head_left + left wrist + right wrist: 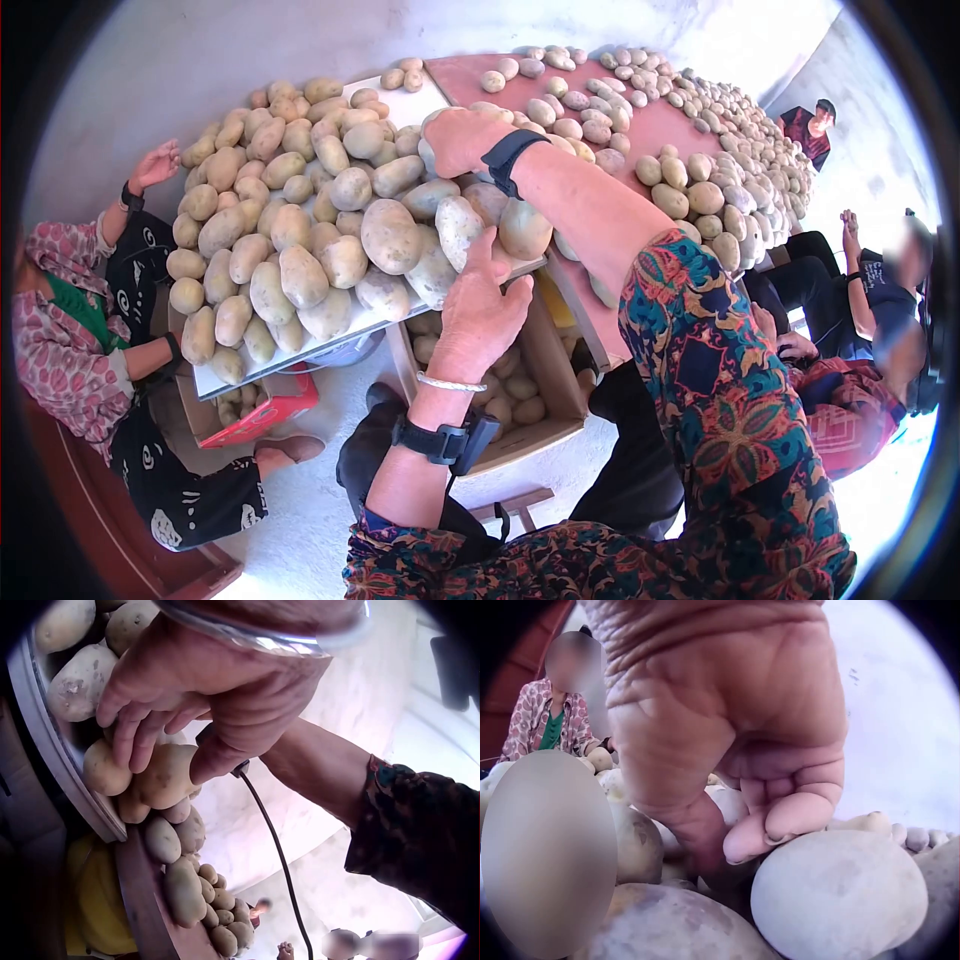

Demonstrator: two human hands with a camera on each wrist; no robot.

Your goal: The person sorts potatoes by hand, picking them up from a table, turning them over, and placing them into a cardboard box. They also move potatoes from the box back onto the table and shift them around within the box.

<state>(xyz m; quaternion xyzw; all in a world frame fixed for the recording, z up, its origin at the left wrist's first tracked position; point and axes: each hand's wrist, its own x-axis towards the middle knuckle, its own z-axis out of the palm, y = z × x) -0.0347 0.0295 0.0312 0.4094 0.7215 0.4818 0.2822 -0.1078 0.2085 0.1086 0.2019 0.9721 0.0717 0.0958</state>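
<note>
Nearest the left wrist camera, your left hand (pixel 225 694) is spread, thumb and fingers wide apart, about a yellow-tan, rounded potato (pixel 166 780). This lies near the edge of a flat white board (pixel 408 108), right of those fingers; long axis unclear. Your right hand (pixel 465 141), farther off, has bent fingers; grip undetermined.
</note>
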